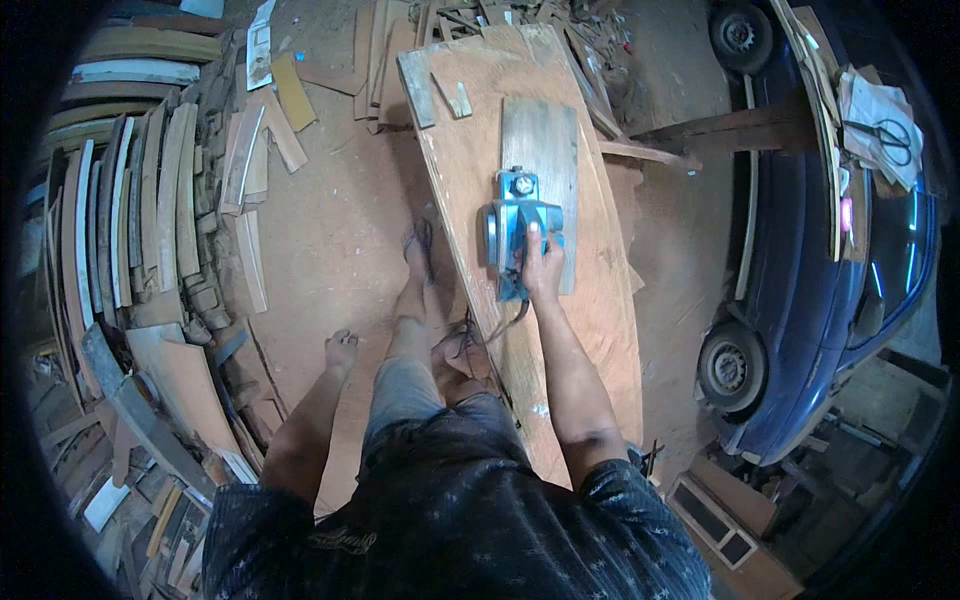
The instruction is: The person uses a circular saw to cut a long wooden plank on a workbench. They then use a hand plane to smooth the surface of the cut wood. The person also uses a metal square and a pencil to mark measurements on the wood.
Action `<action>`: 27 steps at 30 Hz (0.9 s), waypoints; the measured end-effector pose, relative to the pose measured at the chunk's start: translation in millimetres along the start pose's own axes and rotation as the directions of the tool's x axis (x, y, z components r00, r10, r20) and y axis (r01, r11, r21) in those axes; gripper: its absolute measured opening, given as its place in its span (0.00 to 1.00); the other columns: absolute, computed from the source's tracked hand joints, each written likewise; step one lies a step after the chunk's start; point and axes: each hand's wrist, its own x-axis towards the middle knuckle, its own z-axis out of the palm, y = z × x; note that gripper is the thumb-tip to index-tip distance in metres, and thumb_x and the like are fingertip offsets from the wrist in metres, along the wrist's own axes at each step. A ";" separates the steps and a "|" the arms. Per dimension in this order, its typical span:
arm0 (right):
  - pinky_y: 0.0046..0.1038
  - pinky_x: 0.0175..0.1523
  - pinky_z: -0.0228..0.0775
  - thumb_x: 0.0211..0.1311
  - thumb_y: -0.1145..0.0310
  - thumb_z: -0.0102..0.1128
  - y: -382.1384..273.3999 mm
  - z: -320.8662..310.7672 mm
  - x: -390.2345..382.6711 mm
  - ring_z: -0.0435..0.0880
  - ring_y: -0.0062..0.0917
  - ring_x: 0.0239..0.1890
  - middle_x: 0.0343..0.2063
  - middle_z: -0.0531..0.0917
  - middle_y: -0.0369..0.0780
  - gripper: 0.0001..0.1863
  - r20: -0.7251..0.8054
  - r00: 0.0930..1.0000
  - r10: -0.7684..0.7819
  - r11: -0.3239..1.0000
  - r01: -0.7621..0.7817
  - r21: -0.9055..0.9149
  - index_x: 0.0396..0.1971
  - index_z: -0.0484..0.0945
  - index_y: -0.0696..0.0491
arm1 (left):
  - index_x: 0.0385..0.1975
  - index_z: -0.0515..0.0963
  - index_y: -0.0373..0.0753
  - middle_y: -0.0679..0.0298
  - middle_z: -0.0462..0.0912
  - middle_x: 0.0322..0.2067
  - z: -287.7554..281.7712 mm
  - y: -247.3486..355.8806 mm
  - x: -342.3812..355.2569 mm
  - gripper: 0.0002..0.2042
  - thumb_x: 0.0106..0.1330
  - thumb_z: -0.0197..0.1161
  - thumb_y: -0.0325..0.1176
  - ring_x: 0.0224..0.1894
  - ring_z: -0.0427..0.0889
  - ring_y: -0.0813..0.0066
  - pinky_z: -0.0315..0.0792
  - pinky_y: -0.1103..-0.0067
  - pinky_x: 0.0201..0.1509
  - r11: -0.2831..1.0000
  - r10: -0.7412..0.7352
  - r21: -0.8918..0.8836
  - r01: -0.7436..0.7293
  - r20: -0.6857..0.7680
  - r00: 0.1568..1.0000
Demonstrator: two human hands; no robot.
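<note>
My right hand (541,268) is closed round the handle of a blue electric planer (518,215). The planer rests on a grey weathered board (540,130), which lies lengthwise on a wooden workbench (610,320). A dark cord trails from the planer's near end over the bench's left edge. My left hand (341,348) hangs away from the bench at my left side, its fingers loosely curled; whether anything is in them is too small to make out. Two small wood offcuts (452,94) lie at the bench's far left corner.
Stacks of planks (150,200) line the left side. Loose boards (268,140) lie on the floor ahead. A blue car (800,330) stands to the right, with scissors (880,140) on white paper on a raised surface beside it. Scrap wood piles up beyond the bench.
</note>
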 end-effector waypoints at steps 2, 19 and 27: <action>0.25 0.20 0.66 0.73 0.44 0.55 7.2 14.0 44.9 0.75 0.19 0.14 0.16 0.79 0.37 0.29 -0.037 0.996 -0.075 0.996 0.073 -0.048 0.30 0.79 0.60 | 0.57 0.79 0.35 0.46 0.79 0.54 7.3 -5.6 11.9 0.22 0.68 0.66 0.42 0.55 0.79 0.53 0.73 0.68 0.63 0.997 -0.005 -0.077 0.005 0.007 1.000; 0.28 0.20 0.69 0.73 0.42 0.52 -85.4 88.3 269.4 0.78 0.22 0.15 0.16 0.80 0.39 0.32 -0.061 0.996 -0.069 0.995 0.072 0.063 0.26 0.81 0.60 | 0.55 0.80 0.39 0.49 0.75 0.54 -24.9 55.4 35.3 0.19 0.67 0.68 0.40 0.55 0.78 0.54 0.73 0.67 0.61 0.993 -0.024 -0.120 0.018 -0.047 0.999; 0.29 0.26 0.72 0.71 0.38 0.51 -86.4 91.0 259.4 0.81 0.24 0.21 0.19 0.82 0.41 0.34 -0.036 0.999 0.011 0.998 -0.009 0.058 0.29 0.82 0.60 | 0.55 0.81 0.40 0.47 0.75 0.55 -34.0 74.4 23.3 0.21 0.64 0.72 0.41 0.56 0.78 0.51 0.73 0.65 0.62 0.999 0.018 -0.045 -0.020 -0.044 0.999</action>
